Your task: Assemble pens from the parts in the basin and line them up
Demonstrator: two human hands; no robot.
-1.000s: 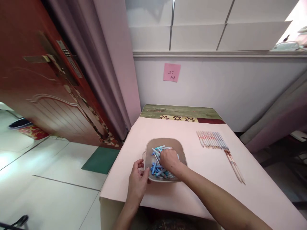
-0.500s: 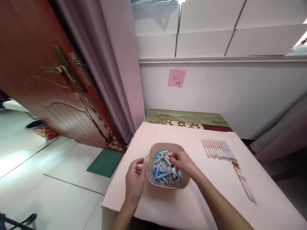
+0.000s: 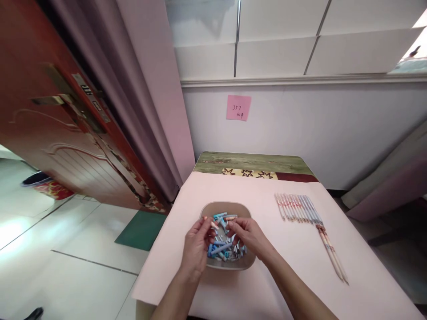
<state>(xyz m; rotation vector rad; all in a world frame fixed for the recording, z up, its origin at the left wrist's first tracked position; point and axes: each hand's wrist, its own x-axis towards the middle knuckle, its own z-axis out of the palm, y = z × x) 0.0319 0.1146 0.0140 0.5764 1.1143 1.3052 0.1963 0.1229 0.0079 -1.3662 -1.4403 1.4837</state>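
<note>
My left hand (image 3: 196, 243) is over the left side of a grey-beige plastic tub (image 3: 228, 268), its thumb and fingers pinching a small peach-coloured pen part (image 3: 214, 226). Close by, my right hand (image 3: 249, 236) reaches over the tub's right side with thumb and fingertips drawn together. Whatever those fingertips hold, if anything, is too small to make out. Inside the tub lies a jumble of blue, turquoise and white pen parts (image 3: 220, 249), with an orange-brown piece near the back. Both hands hide some of the contents.
To the right, a neat row of pens (image 3: 296, 209) lies on the pink-white tablecloth (image 3: 263, 195), with a few longer pale pens (image 3: 333, 255) slanting towards me. A pink note (image 3: 238, 108) is stuck on the wall. On the left are a red-brown door (image 3: 76, 133) and green mat (image 3: 138, 231).
My left hand has moved from beside the tub to over it and now pinches the peach-coloured part. My right hand has stayed over the tub. The view has shifted slightly.
</note>
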